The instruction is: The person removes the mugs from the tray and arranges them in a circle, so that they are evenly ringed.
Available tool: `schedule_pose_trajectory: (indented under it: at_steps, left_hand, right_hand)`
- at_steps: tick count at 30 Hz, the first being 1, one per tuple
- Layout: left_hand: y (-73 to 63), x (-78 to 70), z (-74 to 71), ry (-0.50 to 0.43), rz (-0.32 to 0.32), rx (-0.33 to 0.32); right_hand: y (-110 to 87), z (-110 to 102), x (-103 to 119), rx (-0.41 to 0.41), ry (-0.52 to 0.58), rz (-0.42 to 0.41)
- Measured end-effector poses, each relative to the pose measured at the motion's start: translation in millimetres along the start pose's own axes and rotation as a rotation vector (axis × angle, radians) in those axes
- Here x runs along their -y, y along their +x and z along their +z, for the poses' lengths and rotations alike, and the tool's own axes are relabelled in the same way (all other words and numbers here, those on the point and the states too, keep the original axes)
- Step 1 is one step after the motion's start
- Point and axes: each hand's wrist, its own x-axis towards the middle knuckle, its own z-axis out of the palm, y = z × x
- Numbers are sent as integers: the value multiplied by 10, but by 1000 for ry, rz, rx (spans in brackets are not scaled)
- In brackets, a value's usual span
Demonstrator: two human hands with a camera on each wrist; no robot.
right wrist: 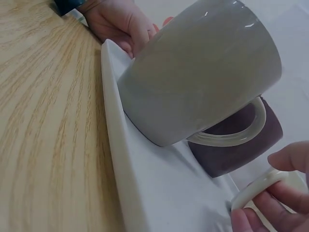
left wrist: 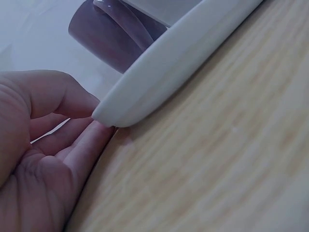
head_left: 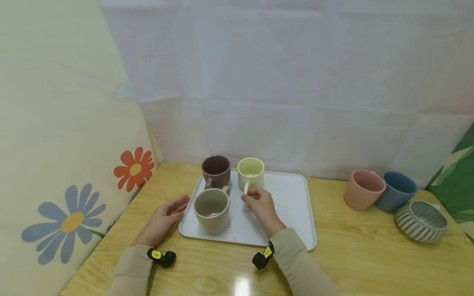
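My right hand (head_left: 262, 209) pinches the handle of a pale yellow mug (head_left: 251, 181), which stands upright toward the back of the white tray (head_left: 286, 201). In the right wrist view, thumb and fingers close around that handle (right wrist: 258, 187). At the tray's left edge is my left hand (head_left: 163, 220); in the left wrist view its thumb lies at the rim and its fingers at the underside of the corner. A grey-beige mug (head_left: 212, 216) stands at the tray's front left. Behind it is a dark purple mug (head_left: 218, 174), its handle facing forward.
Right of the tray, a pink cup (head_left: 363, 193) and a blue cup (head_left: 396, 191) stand close together on the wooden table (head_left: 344, 246). In front of them sits a striped grey bowl-like pot (head_left: 422, 224). A white sheet (head_left: 237, 82) hangs behind the table.
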Motion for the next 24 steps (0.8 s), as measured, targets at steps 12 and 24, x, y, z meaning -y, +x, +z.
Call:
schedule_pose_trajectory:
  at_steps: [12, 24]
  left_hand:
    - [10, 28, -30, 25, -11, -4]
    - [4, -16, 7, 25, 3, 3]
  right_hand:
    - [-5, -82, -44, -38, -128, -61]
    - [-14, -192, -131, -74, 73, -108]
